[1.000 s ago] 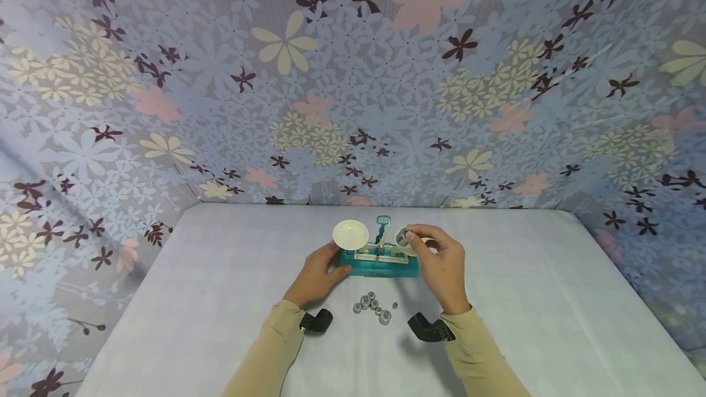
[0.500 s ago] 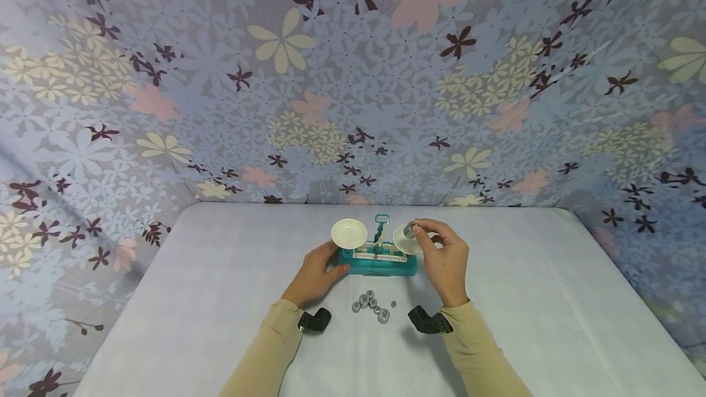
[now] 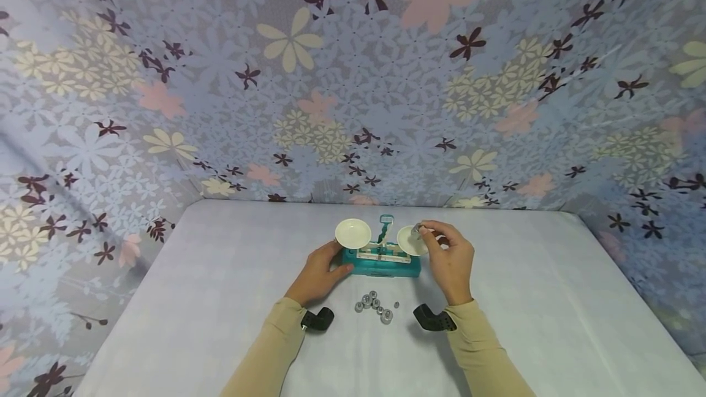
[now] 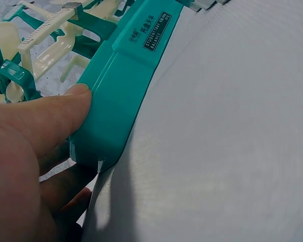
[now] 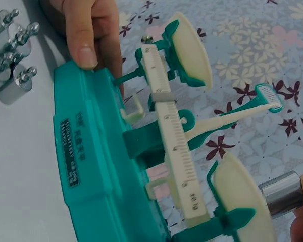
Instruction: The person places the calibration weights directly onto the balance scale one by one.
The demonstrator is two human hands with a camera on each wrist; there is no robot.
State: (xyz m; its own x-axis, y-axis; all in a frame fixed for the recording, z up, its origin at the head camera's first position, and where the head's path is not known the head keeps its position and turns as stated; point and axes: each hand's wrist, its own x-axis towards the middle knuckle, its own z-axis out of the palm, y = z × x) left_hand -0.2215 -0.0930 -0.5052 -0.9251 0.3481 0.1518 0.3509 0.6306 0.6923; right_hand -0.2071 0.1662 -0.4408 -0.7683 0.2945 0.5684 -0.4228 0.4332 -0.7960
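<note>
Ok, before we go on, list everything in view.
Balance: 1, teal with cream beam, on the table
Pans: 2, cream, one at each end of the balance
Slider: 1, grey, on the beam
Loose weights: about seven, silver, near side of the balance
Held weight: 1, silver, at right pan
Table: 1, whitish, beneath
Backdrop: floral, bluish, behind
Wrist mounts: 2, black, at the wrists
Sleeves: 2, tan, on forearms
Left hand: 1, gripping balance's left end
Right hand: 1, pinching held weight

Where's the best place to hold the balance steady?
Probably the left end of its teal base, coming from the left: it is a chunky block sitting below the pans and beam. The left grip holds it there.
</note>
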